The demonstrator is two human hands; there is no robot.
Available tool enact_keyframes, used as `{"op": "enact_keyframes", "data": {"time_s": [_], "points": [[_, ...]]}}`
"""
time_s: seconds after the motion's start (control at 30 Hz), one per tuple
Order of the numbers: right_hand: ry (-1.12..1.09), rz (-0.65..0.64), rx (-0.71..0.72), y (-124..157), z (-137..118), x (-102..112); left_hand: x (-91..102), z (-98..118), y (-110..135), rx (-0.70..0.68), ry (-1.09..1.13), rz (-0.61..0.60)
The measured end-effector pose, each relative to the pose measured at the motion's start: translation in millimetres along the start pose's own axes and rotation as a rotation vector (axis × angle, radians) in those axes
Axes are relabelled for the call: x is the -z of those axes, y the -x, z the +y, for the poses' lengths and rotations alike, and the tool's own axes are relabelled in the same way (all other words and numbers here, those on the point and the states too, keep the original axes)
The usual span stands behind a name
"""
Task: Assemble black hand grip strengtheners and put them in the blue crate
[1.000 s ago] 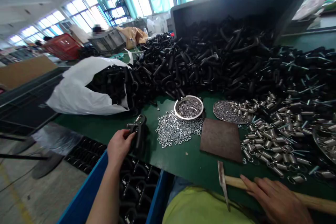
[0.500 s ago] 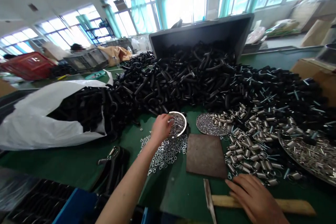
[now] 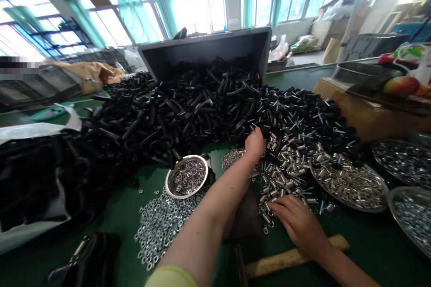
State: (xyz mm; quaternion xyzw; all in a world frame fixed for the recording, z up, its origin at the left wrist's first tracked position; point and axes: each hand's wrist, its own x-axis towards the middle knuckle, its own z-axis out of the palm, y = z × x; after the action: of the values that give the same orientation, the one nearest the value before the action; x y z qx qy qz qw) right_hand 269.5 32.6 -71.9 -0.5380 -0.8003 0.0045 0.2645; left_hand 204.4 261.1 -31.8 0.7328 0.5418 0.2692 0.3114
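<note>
Coil springs (image 3: 281,175) under the spread, open right hand (image 3: 296,222), left hand (image 3: 255,142) curled, hold unclear

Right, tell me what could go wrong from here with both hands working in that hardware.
The left hand reaches into the heap of black shackles; disturbing it might slide shackles down into the steel coil springs, mixing them. The right hand is among those loose springs, so they could get scattered. The left forearm passes just above the loose washers and could brush them out of place.
</note>
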Motion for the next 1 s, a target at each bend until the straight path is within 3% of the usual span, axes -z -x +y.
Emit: {"op": "enact_keyframes", "data": {"time_s": [0.13,0.23,0.33,0.4,0.5,0.57,0.67,0.8,0.9,1.0], "points": [[0.018,-0.004,-0.055,-2,14,11,13.4,0,-7,0.072,0.216,-0.092],[0.086,-0.009,-0.125,-11,26,18,36.4,-7,13,0.097,0.421,-0.184],[0.230,-0.078,-0.235,-27,34,17,69.7,-21,57,0.125,0.672,-0.235],[0.313,-0.157,-0.290,-37,37,13,94.5,-37,94,0.208,1.052,-0.286],[0.339,-0.266,-0.312,-47,41,7,129.4,-66,150,0.315,1.273,-0.248],[0.291,-0.287,-0.329,-47,46,5,148.7,-87,184,0.368,1.264,-0.156],[0.093,-0.213,-0.459,-41,56,6,169.4,-119,229,0.425,1.211,0.051],[-0.522,0.022,-0.759,-33,61,16,176.3,-156,275,0.469,1.060,0.280],[-0.825,0.145,-0.885,-29,52,24,167.1,-172,293,0.494,0.679,0.276],[-0.835,0.168,-0.953,-26,42,27,152.0,-176,293,0.383,0.178,0.178]]}}
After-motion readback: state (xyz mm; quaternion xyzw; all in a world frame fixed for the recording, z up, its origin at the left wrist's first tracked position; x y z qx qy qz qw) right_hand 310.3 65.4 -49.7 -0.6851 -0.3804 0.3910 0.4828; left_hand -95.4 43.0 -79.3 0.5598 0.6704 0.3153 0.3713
